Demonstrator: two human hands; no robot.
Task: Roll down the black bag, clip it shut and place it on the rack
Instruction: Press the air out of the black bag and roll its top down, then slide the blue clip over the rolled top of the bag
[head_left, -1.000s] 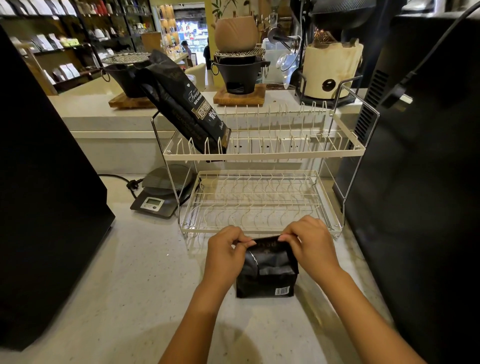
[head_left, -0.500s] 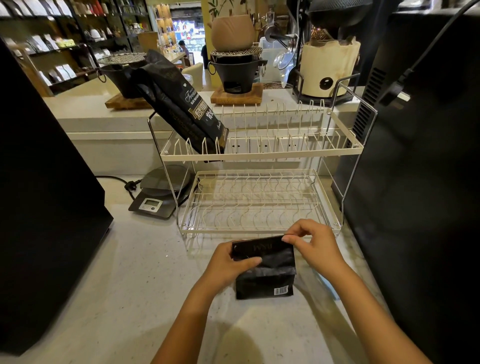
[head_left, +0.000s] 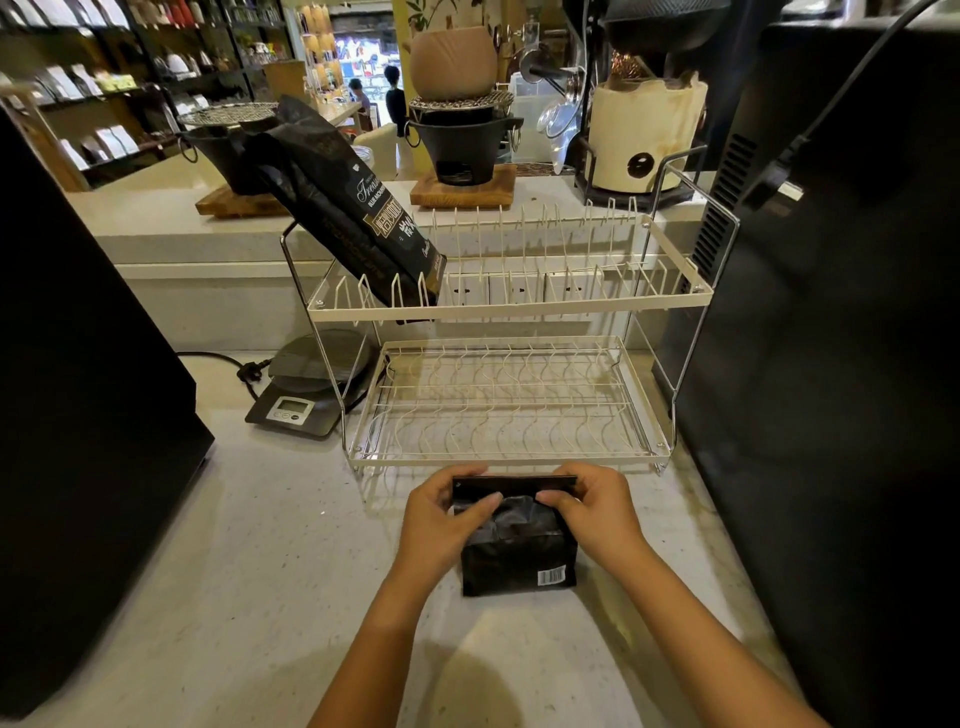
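A small black bag (head_left: 519, 561) with a barcode stands on the pale counter just in front of the white two-tier wire rack (head_left: 509, 306). Its top is folded into a flat band. My left hand (head_left: 441, 525) pinches the band's left end and my right hand (head_left: 597, 514) pinches its right end, thumbs pressing on the near side. A larger black coffee bag (head_left: 353, 213) leans to the left in the rack's upper tier. No clip is visible.
A digital scale (head_left: 306, 389) with a cable sits left of the rack. Large black machines stand at the left (head_left: 78, 389) and right (head_left: 831, 364). Behind the rack, a raised ledge carries black stoves on wooden boards (head_left: 462, 187) and a cream canister (head_left: 644, 135).
The bag's top went from crumpled under my fingers to a flat, straight band. Both hands shifted outward to its two ends. The bag stayed in the same spot.
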